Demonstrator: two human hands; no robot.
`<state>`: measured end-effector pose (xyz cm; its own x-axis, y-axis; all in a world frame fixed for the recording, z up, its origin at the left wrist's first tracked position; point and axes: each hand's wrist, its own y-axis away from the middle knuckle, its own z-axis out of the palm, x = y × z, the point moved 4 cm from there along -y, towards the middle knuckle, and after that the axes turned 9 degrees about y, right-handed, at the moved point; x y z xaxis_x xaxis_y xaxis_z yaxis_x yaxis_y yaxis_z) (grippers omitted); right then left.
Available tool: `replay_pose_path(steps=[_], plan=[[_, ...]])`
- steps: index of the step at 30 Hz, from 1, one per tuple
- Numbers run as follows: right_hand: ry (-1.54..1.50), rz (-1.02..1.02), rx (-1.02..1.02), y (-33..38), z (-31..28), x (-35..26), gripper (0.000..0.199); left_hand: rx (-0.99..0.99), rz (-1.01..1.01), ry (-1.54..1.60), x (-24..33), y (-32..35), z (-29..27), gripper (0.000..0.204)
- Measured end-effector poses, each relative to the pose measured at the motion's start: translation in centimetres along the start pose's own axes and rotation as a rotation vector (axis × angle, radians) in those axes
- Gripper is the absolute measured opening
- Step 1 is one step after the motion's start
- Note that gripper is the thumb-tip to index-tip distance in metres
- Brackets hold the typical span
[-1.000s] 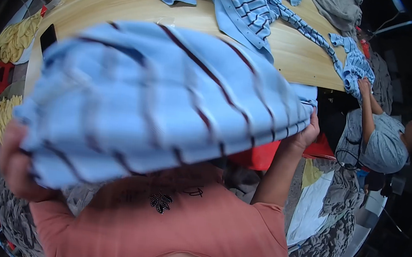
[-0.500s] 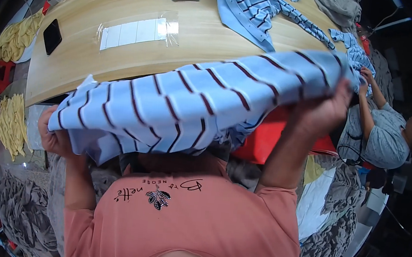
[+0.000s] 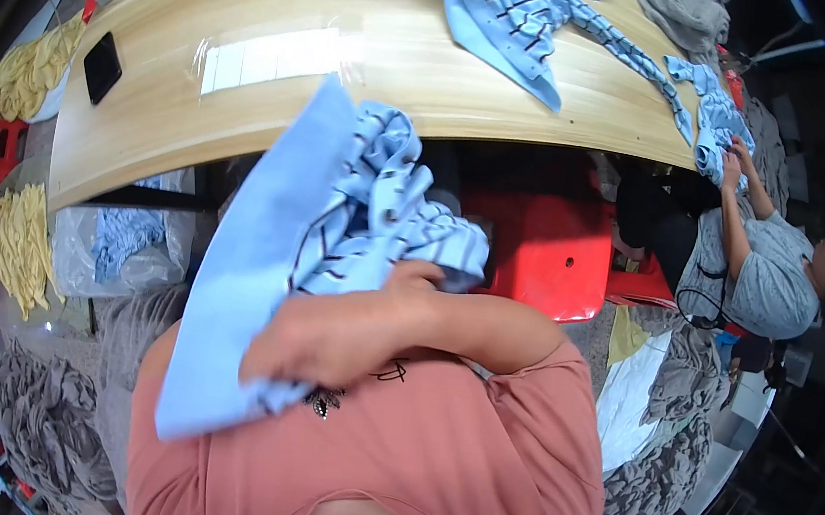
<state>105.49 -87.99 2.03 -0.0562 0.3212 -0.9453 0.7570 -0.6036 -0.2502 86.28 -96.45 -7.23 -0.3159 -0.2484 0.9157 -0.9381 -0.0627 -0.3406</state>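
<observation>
Folded now, the shirt [image 3: 334, 239] hangs bunched at the chest instead of stretched wide; right hand [image 3: 344, 336] grips it closed, left hand hidden. Clear bag [image 3: 117, 247] holds blue cloth.

Salmon-pink short-sleeved T-shirt [image 3: 431, 461] (small dark chest print), bare forearms

**Striped cloth is being gathered in against the chest**

The blue striped cloth [image 3: 333, 249], stretched wide between both hands half a second ago, is now hanging bunched and folded lengthwise. The right hand [image 3: 344, 336] is crossing over to the person's left side, its grip closing on the cloth at the chest. The left hand is dropping out of sight behind the fabric. More of the desk [image 3: 246, 119] is showing.
</observation>
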Motion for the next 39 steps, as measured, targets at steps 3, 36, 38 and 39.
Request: replay_pose_path(steps=[3, 36, 38, 39], plan=[[0.043, 0.098, 0.299, 0.7, 1.2, 5.8, 0.019, 0.115, -0.124, 0.013, -4.4, -2.5, -5.9, 0.02], [0.096, 0.308, 0.626, 6.0, -2.1, 7.8, 0.026, 1.509, 0.07, -0.773, -0.5, -12.5, -23.3, 0.017], [0.237, 0.144, 0.244, 0.5, -0.2, 5.7, 0.036, 1.494, 0.238, -0.448, 3.1, -16.7, -24.8, 0.02], [0.424, -0.025, 0.318, -1.3, 0.3, 4.1, 0.02, 1.187, 0.217, -0.918, 5.1, -18.8, -24.2, 0.021]])
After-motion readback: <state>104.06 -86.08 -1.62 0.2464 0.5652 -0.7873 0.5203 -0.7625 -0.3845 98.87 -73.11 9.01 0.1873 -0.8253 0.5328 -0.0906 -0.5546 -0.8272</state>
